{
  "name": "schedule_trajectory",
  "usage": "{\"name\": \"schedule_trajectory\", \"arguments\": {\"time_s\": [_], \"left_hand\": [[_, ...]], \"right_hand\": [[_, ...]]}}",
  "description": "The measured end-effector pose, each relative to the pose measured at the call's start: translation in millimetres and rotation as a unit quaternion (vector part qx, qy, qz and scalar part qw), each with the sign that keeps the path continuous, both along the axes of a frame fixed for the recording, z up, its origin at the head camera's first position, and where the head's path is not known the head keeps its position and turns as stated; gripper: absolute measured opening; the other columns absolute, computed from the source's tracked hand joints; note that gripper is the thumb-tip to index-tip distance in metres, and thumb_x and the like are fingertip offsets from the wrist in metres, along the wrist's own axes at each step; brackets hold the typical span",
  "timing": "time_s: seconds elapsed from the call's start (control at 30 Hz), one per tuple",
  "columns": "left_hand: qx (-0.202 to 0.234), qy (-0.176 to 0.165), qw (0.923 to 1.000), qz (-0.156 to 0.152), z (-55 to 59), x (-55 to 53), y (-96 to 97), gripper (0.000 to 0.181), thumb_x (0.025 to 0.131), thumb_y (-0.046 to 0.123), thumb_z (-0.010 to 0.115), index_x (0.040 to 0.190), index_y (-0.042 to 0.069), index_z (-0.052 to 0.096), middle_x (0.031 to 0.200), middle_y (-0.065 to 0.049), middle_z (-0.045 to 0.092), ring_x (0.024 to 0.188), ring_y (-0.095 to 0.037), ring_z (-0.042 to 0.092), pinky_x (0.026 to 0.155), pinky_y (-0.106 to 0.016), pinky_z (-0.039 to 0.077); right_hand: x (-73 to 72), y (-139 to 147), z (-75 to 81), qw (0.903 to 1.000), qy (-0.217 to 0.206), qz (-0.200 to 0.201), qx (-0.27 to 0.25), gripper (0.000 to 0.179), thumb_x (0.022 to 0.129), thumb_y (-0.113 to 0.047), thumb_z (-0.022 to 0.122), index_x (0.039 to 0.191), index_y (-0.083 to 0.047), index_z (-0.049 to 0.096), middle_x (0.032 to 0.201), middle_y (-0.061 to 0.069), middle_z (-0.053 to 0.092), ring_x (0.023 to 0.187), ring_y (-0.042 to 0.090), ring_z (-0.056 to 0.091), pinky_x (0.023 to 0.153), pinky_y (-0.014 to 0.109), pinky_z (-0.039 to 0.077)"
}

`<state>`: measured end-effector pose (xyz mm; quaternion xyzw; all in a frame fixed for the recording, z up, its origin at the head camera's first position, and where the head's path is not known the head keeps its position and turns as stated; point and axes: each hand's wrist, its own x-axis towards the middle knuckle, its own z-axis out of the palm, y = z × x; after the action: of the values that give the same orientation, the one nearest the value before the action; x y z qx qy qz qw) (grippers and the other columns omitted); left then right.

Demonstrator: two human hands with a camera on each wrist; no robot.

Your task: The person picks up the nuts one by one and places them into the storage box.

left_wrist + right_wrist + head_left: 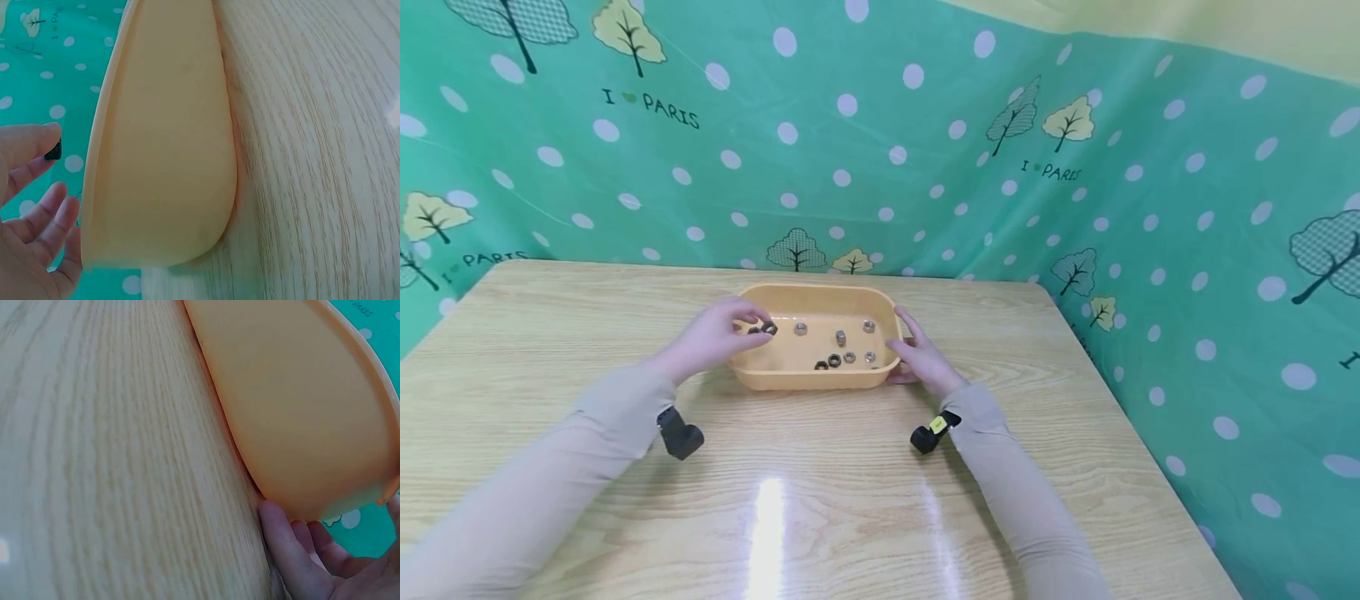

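Note:
A shallow orange plastic basin (808, 380) sits on the table with several loose hex nuts inside, some silver and some dark. At its left end, my left hand (711, 335) is over the rim and pinches a dark nut (54, 151) between thumb and finger; the other fingers are spread near the rim. My right hand (925, 357) grips the basin's right end, thumb at the rim and fingers low on the outer wall. In the head view, a silver nut (801, 329) lies near the back wall and dark nuts (835, 360) lie by the front wall.
The light wooden table (842, 483) extends around the basin. A green dotted cloth (880, 142) hangs behind it and along the right side. Black wrist cameras, one on the left cuff (679, 433) and one on the right, sit close above the tabletop.

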<state>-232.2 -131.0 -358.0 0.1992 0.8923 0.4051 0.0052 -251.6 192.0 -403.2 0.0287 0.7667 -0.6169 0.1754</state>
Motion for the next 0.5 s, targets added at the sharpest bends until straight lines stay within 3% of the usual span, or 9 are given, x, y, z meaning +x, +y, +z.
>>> {"name": "schedule_trajectory", "arguments": {"time_s": [0.5], "left_hand": [[0.005, -0.001, 1.0000, -0.002, -0.8, -0.6, 13.4, 0.023, 0.085, 0.011, 0.069, 0.105, 0.000, 0.064, 0.113, -0.020, 0.059, 0.109, -0.040, 0.053, 0.095, -0.053, 0.049]], "right_hand": [[0.7, 1, 0.9, 1.0000, 0.002, 0.005, 0.001, 0.069, 0.096, -0.018, 0.052, 0.148, -0.045, 0.016, 0.133, 0.023, 0.039, 0.105, 0.039, 0.060, 0.074, 0.043, 0.061]]}}
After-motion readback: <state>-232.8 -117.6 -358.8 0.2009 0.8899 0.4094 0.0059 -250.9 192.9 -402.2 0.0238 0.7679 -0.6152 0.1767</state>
